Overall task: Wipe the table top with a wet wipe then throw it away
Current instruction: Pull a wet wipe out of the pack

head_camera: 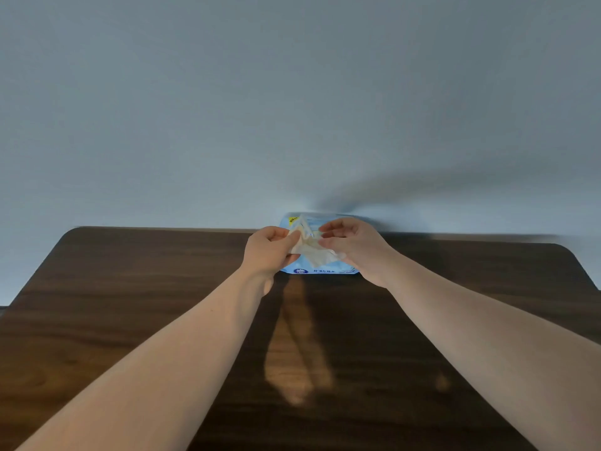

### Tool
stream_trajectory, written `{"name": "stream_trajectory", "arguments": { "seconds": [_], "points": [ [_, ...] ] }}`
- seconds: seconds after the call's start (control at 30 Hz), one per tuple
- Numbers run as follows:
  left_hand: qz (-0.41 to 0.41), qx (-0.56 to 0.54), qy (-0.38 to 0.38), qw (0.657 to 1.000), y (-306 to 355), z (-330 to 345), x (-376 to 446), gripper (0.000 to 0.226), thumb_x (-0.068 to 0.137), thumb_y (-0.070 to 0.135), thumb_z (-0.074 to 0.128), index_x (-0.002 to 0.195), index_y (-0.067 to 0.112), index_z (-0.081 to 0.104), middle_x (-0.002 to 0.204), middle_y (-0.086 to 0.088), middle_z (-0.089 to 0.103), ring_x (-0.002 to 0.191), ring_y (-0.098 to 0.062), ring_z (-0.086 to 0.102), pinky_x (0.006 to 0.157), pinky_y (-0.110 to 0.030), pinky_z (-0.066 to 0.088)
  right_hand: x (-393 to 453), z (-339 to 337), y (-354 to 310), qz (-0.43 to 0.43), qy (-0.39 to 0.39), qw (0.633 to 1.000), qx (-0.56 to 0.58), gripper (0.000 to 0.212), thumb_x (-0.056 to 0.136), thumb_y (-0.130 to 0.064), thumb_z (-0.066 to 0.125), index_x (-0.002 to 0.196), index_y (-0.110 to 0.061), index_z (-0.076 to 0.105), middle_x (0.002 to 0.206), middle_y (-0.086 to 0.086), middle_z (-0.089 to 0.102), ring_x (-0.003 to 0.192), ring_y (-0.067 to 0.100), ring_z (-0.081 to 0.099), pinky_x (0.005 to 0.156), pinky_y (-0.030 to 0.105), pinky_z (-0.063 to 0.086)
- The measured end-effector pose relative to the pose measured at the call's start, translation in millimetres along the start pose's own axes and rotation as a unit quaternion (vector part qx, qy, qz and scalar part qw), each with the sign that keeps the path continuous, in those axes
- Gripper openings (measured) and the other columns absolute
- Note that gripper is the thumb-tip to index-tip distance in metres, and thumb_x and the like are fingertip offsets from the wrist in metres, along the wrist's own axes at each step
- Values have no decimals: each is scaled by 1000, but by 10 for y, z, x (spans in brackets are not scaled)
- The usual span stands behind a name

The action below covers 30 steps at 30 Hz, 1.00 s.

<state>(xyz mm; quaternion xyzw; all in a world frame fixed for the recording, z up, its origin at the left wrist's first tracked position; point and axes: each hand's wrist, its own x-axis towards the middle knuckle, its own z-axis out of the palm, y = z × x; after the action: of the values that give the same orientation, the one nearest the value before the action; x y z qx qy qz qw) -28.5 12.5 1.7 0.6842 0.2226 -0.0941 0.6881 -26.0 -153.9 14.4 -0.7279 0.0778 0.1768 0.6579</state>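
Fingers (286, 237) of both hands are closed on a crumpled white wet wipe (313, 252), which is held in the air between them, just above its packet at the far edge of the desk.

Most of the lower view is filled by the desk (130, 288), a dark wood-grain top with rounded far corners, set against a plain pale wall (292, 92). Its surface appears bare apart from the packet, so the whole top is left free for wiping. No bin is seen anywhere.

Both bare forearms are stretched forward from the near edge. The left hand (268, 252) and the right hand (354, 245) are brought close together, presumably so the sheet can be pulled apart and opened flat before it is pressed to the wood.

The packet of wipes (320, 271), light blue with printed text, is lying flat against the wall, where it is kept clear of the area to be wiped. Whether its flap is shut cannot be told, since it is hidden behind the hands.

The wipe itself is pinched at its left side by the left hand and at its right by the right, with folds hanging slack between.
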Motion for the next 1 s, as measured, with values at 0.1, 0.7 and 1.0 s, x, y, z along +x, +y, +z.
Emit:
{"name": "stream_trajectory", "arguments": {
  "seconds": [0.1,0.7,1.0],
  "points": [
    [-5,-16,-19,1000,-4,-116,-74,17,85,15,69,85,3,58,95,-17,65,86,-22,68,70,-27,59,-49,113,14,-1,16,997,-70,28,77,-26,79,100,-19,65,95,0,65,86,13,61,73,24,48],
    [-42,-51,-98,993,-76,-968,-372,12,91,13,59,82,10,54,95,-13,57,91,-20,61,77,-27,56,-207,711,16,213,-126,963,107,51,83,-43,68,122,-14,56,121,14,61,109,33,62,76,54,57],
    [-110,-115,-129,979,-161,-1260,-486,12,86,1,53,96,7,58,106,-14,50,97,-24,56,63,-26,56,-112,1085,74,103,-76,992,-3,50,87,-19,69,132,-19,46,130,13,56,111,26,61,94,43,52]
  ]
}}
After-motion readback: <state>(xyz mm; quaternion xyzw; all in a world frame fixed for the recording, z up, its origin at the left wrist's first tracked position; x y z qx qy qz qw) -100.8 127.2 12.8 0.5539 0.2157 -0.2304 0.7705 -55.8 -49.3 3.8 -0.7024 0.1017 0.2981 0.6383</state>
